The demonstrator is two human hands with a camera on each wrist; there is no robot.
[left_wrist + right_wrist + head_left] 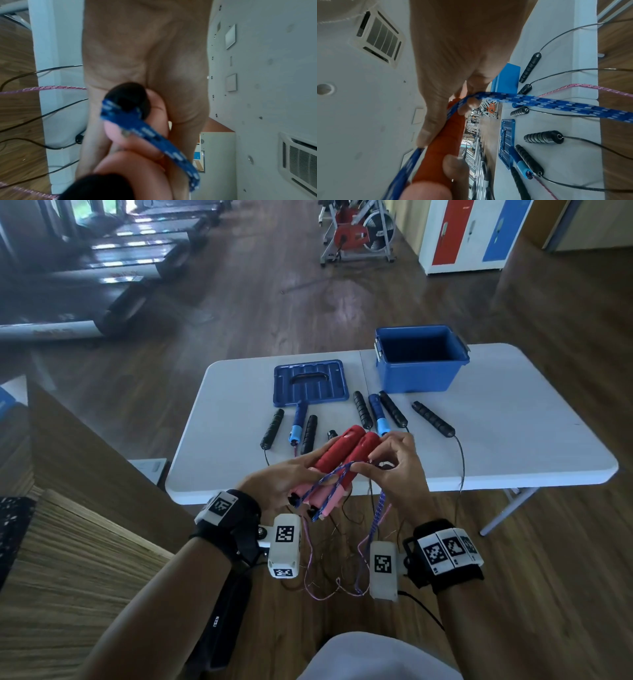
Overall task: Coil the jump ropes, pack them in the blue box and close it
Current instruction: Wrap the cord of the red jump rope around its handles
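Head view: left hand clasped round two red handles held side by side above the near table edge; right hand pinching the blue braided rope and laying it across them. Step in hand, by the look of it: winding the first rope round its own handles, few turns made, most of the cord hanging slack below toward the floor. Next move probably calls for drawing up slack and passing another turn, kept snug so nothing slips off. Blue box open at the far right of the white table, nothing visible inside; lid flat beside it, handle up. Black handles and blue handles lying between lid, box and hands, thin cords trailing over the edge.

Left wrist view: palm wrapped round pink handle ends, blue rope crossing them; a black end cap showing.

Right wrist view: thumb and fingertips nipping the blue rope against a red handle; box interior not visible.
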